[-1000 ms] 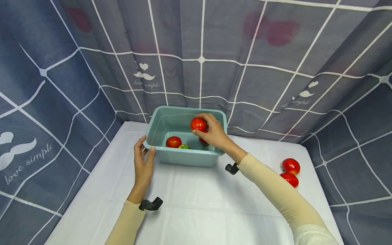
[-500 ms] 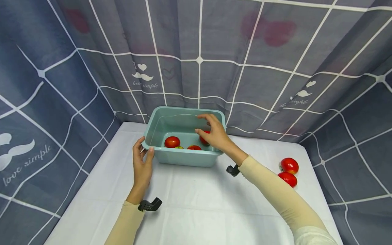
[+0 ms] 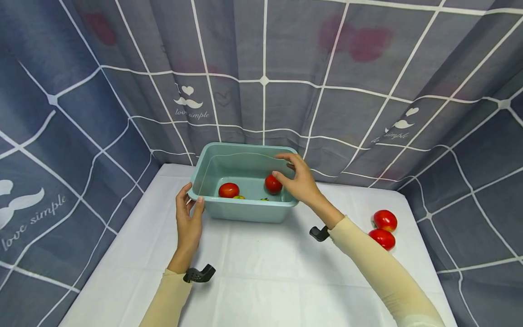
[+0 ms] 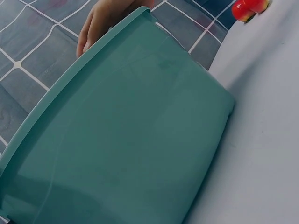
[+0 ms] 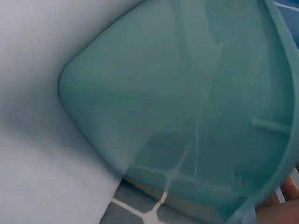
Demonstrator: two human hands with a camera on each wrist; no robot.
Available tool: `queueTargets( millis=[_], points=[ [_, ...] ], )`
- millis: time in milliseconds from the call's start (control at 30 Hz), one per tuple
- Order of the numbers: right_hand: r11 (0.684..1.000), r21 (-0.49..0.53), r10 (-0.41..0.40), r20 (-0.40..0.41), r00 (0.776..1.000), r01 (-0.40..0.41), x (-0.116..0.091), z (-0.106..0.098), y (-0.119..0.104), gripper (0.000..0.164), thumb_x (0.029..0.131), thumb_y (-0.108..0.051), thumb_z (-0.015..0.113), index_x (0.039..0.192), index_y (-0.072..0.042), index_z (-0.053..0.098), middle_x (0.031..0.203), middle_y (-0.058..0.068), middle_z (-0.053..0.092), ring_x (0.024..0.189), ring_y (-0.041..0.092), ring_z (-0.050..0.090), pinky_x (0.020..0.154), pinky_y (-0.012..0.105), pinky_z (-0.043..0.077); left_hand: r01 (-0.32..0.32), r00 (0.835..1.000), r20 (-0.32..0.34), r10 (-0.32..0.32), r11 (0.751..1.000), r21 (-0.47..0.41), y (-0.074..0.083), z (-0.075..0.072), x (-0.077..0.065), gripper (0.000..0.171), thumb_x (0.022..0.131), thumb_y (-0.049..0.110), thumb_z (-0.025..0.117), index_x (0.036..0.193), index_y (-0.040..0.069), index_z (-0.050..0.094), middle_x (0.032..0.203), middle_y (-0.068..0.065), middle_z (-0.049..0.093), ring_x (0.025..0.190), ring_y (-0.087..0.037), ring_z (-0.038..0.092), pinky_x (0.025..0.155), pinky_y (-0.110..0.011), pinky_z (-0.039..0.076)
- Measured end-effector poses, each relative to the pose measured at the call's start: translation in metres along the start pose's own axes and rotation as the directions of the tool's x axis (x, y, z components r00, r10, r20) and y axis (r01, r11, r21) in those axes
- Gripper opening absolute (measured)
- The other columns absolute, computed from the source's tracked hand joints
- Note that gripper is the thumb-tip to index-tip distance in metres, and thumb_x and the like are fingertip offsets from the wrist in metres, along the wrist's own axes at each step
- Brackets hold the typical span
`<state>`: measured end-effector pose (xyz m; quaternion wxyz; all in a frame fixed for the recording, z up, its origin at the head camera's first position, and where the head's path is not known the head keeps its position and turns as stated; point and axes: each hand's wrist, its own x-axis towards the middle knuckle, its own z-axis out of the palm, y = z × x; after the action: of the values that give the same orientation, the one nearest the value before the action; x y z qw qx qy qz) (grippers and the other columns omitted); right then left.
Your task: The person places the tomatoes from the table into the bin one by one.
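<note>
A pale teal plastic basin (image 3: 245, 210) stands near the back of the table, seen close from outside in both wrist views. My left hand (image 3: 189, 227) holds its front left corner, thumb on the front rim and fingers round the left side. Over the right rim is my right hand (image 3: 301, 181), fingers spread, thumb apart, holding nothing. One red tomato (image 3: 273, 184) lies in the basin just left of that thumb. Another tomato (image 3: 229, 190) lies towards the left, with yellow-green bits partly hidden behind the front wall.
Two more red tomatoes, a rear one (image 3: 385, 220) and a front one (image 3: 382, 239), lie on the white tablecloth (image 3: 261, 272) at the right, beside my right sleeve. A grey checked curtain (image 3: 229, 104) hangs close behind the basin and along both sides.
My right hand has let go of a tomato, which dropped into the basin. It has then moved right, to the basin's right rim. The left hand keeps its hold.
</note>
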<state>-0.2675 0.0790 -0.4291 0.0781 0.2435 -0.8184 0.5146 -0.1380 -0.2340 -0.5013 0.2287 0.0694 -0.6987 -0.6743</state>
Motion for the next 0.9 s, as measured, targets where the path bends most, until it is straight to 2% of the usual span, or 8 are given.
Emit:
queueTargets(
  millis=[233,367,467,567,700,767,833,900],
  points=[
    [0.999,0.051,0.009,-0.142,0.99,-0.002,-0.034,-0.03,0.012,0.049,0.096,-0.009,0.081,0.142,-0.006,0.062,0.144,0.017,0.061,0.14,0.036,0.057,0.123,0.055,0.048,-0.005,1.0,0.002,0.005,1.0,-0.006,0.0,0.002,0.0,0.057,0.111,0.016,0.059,0.164,0.024,0.039,0.167,-0.005,0.038,0.152,-0.035,0.043,0.102,-0.006,0.052],
    [0.996,0.072,0.058,-0.225,0.973,-0.043,-0.06,-0.048,0.023,0.05,0.096,-0.005,0.081,0.142,-0.006,0.063,0.146,0.015,0.06,0.143,0.033,0.055,0.124,0.053,0.047,0.0,1.0,0.0,0.0,1.0,-0.021,0.0,0.001,0.0,0.056,0.112,0.017,0.059,0.164,0.024,0.039,0.167,-0.005,0.038,0.151,-0.036,0.042,0.102,-0.006,0.052],
    [0.993,0.09,0.096,-0.299,0.949,-0.072,-0.083,-0.061,0.035,0.052,0.094,-0.001,0.081,0.142,-0.005,0.063,0.146,0.014,0.06,0.142,0.029,0.055,0.124,0.046,0.048,0.005,1.0,-0.004,-0.005,1.0,-0.027,0.001,0.0,0.0,0.056,0.112,0.017,0.058,0.164,0.025,0.039,0.167,-0.004,0.038,0.152,-0.037,0.041,0.102,-0.006,0.052],
    [0.992,0.06,0.124,-0.367,0.922,-0.109,-0.112,-0.074,0.048,0.056,0.091,0.002,0.082,0.143,-0.004,0.063,0.146,0.013,0.061,0.14,0.018,0.056,0.122,0.032,0.049,0.01,1.0,-0.005,-0.01,0.999,-0.032,0.0,0.001,-0.001,0.056,0.112,0.017,0.058,0.164,0.025,0.039,0.167,-0.004,0.037,0.152,-0.037,0.04,0.102,-0.007,0.053],
    [0.979,-0.034,0.165,-0.459,0.873,-0.202,-0.154,-0.091,0.064,0.056,0.089,0.004,0.083,0.142,-0.004,0.065,0.142,0.014,0.063,0.133,-0.002,0.055,0.116,0.013,0.047,0.018,1.0,0.004,-0.018,0.999,-0.036,-0.001,0.002,-0.001,0.057,0.112,0.017,0.058,0.165,0.023,0.038,0.167,-0.004,0.037,0.151,-0.037,0.04,0.103,-0.008,0.054],
    [0.955,-0.076,0.209,-0.511,0.834,-0.286,-0.173,-0.099,0.069,0.056,0.09,0.001,0.084,0.142,-0.007,0.066,0.141,0.014,0.063,0.131,0.0,0.057,0.114,0.01,0.045,0.019,1.0,0.002,-0.019,0.999,-0.035,0.0,0.002,-0.001,0.057,0.112,0.017,0.058,0.165,0.024,0.039,0.167,-0.003,0.037,0.15,-0.036,0.04,0.102,-0.008,0.053],
    [0.919,-0.089,0.274,-0.557,0.784,-0.385,-0.191,-0.107,0.072,0.056,0.092,-0.005,0.083,0.144,-0.011,0.065,0.144,0.013,0.061,0.132,0.01,0.058,0.118,0.022,0.05,0.016,1.0,-0.003,-0.016,0.999,-0.034,0.0,0.003,-0.001,0.056,0.112,0.017,0.058,0.164,0.025,0.039,0.166,-0.003,0.038,0.15,-0.036,0.04,0.102,-0.008,0.053],
    [0.873,-0.085,0.346,-0.586,0.732,-0.481,-0.208,-0.112,0.076,0.057,0.094,-0.012,0.081,0.148,-0.013,0.061,0.149,0.015,0.055,0.138,0.027,0.056,0.123,0.042,0.051,0.014,1.0,-0.005,-0.014,0.999,-0.04,0.001,0.003,0.0,0.056,0.112,0.017,0.058,0.164,0.025,0.039,0.166,-0.004,0.038,0.15,-0.038,0.04,0.102,-0.008,0.053]
  ],
)
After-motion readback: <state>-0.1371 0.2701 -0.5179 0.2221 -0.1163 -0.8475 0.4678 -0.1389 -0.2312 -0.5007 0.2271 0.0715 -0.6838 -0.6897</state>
